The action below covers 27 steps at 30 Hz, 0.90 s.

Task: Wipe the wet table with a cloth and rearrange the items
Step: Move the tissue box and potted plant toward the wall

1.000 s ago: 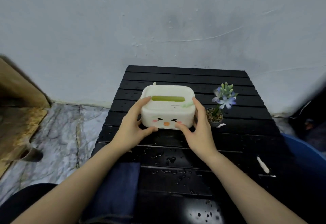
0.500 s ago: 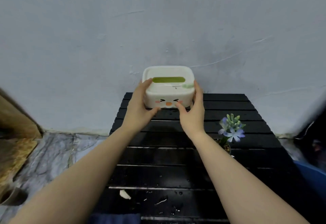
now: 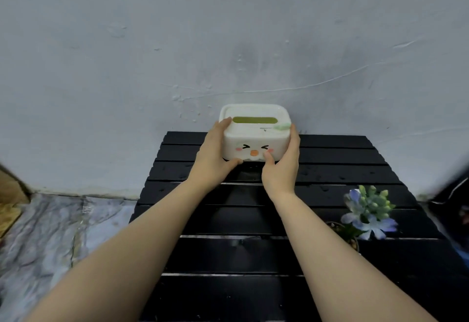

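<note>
At table's [image 3: 330, 159] far edge | tissue box [image 3: 255, 135] between hands | left hand [image 3: 215, 159], right hand [image 3: 283, 166] both gripping its sides

Both arms outstretched, left hand [image 3: 215, 154] and right hand [image 3: 281, 161] gripping opposite sides of one box.

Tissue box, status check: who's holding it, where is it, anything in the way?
Both hands, left and right, grip the tissue box at the table's far edge. Flower pot sits apart, right. Nothing blocking.
</note>
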{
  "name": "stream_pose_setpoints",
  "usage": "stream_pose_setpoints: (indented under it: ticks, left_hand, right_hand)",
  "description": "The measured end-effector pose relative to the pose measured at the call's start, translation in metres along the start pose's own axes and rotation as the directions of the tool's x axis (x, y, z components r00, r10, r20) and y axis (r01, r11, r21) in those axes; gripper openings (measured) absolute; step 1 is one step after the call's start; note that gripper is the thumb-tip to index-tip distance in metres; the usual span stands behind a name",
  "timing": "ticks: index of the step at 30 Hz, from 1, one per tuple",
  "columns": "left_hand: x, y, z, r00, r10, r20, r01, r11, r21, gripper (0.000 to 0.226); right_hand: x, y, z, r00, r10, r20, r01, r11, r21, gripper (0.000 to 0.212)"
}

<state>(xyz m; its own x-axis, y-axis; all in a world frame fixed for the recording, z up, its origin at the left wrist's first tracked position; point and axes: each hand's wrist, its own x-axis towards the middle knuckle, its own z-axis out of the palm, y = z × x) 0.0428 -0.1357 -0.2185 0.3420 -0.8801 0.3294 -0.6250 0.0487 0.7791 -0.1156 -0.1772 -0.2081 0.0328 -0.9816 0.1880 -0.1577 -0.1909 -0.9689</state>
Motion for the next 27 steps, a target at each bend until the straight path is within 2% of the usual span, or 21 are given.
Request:
stream_pose_setpoints:
  ticks: [9,12,15,18,22,27]
  left_hand:
    - [-0.001,0.015,-0.012,0.994,0.0,0.113,-0.006,0.998,0.059,0.109]
    - [-0.004,0.031,-0.021,0.997,0.006,0.083,-0.01,0.999,0.045,0.106]
    - [-0.018,0.049,-0.032,0.999,0.043,-0.023,-0.042,0.997,0.057,0.093]
    - [-0.041,0.073,-0.043,0.994,0.049,-0.094,-0.045,0.998,0.041,0.071]
    - [-0.087,0.107,-0.054,0.984,0.096,-0.15,-0.096,0.995,0.003,0.04]
    - [-0.152,0.131,-0.05,0.981,0.125,-0.148,-0.131,0.991,-0.027,0.023]
  right_hand:
    - [-0.003,-0.005,-0.003,1.0,0.003,0.022,0.0,0.989,-0.151,0.085]
    - [-0.014,-0.018,-0.006,0.999,-0.037,0.027,0.042,0.974,-0.223,0.084]
    - [-0.035,-0.034,-0.016,0.982,-0.169,0.089,0.185,0.959,-0.213,0.075]
    - [-0.068,-0.051,-0.031,0.95,-0.274,0.149,0.295,0.944,-0.148,0.064]
    - [-0.125,-0.064,-0.061,0.91,-0.368,0.191,0.391,0.915,-0.102,0.054]
    - [-0.19,-0.057,-0.111,0.86,-0.437,0.262,0.482,0.866,-0.137,0.044]
